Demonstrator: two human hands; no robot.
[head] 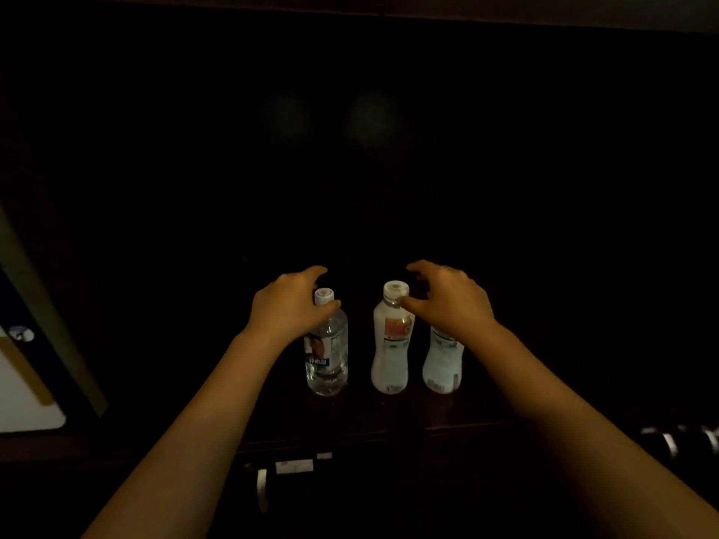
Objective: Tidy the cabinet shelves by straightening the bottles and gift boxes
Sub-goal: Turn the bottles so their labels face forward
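Clear plastic water bottle (327,344) stands upright directly under our left hand (290,305), fingers loosely curled at its neck; right hand (447,297) open-clawed beside milky white bottle (391,340).

Dim storage cabinet interior: dark wooden shelf (350,425) holding drink bottles (390,344); room type unclear.
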